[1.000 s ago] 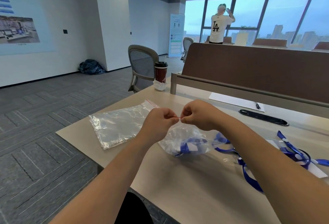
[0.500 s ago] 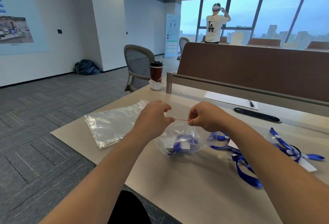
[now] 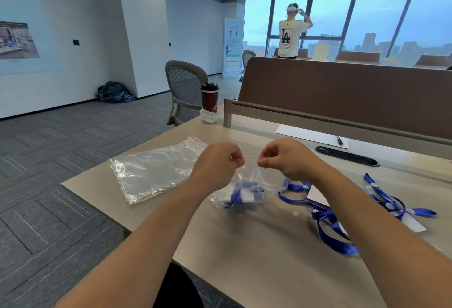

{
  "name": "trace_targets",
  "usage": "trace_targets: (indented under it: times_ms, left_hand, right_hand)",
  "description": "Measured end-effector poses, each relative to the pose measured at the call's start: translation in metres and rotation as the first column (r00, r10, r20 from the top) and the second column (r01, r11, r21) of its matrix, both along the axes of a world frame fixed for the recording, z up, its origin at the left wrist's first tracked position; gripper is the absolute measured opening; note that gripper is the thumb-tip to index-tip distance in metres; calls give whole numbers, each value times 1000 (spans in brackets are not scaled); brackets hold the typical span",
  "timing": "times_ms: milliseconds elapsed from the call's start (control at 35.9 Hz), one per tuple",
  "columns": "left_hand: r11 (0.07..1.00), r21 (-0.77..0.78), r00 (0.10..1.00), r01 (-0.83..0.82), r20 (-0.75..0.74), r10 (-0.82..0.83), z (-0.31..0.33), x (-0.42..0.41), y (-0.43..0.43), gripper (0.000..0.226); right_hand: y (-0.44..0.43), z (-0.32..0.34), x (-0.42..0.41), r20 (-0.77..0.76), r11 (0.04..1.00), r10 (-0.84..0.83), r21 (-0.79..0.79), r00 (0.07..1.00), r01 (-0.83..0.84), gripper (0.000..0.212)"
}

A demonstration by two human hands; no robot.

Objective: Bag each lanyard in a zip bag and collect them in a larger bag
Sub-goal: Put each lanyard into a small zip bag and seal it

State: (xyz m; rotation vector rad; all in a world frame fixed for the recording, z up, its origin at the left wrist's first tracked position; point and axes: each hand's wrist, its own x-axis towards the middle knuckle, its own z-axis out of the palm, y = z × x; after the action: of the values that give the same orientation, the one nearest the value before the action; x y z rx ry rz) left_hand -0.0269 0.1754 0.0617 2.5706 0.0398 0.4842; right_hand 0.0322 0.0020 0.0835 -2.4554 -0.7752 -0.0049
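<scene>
The left hand (image 3: 215, 163) and right hand (image 3: 288, 160) pinch the zip bag (image 3: 244, 190) seal. One large bag (image 3: 151, 173); lanyards (image 3: 330, 224) too tangled to count.

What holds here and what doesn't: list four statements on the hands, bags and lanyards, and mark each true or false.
1. The left hand and the right hand both pinch the red zip strip of the small zip bag. True.
2. The small zip bag is empty. False: a blue lanyard is inside it.
3. The large zip bag lies flat on the desk, left of the hands. True.
4. Nothing remains unbagged. False: loose lanyards lie to the right.
</scene>
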Motion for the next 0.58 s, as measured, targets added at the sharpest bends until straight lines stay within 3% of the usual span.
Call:
trace_targets:
  times_ms: [223,417,584]
  left_hand:
    - [1000,-26,996,-3,-84,1,0,0,-2,5]
    - [997,64,999,33,-17,-32,5,-2,-23,37]
    - [994,59,984,89,-156,-79,9,3,-42,20]
  right_hand:
    - [-19,-7,-3,-18,998,-44,49,999,45,12]
    - [-24,-14,-4,5,997,-74,20,997,73,4]
    - [-23,-19,-7,13,995,-56,81,998,54,1]
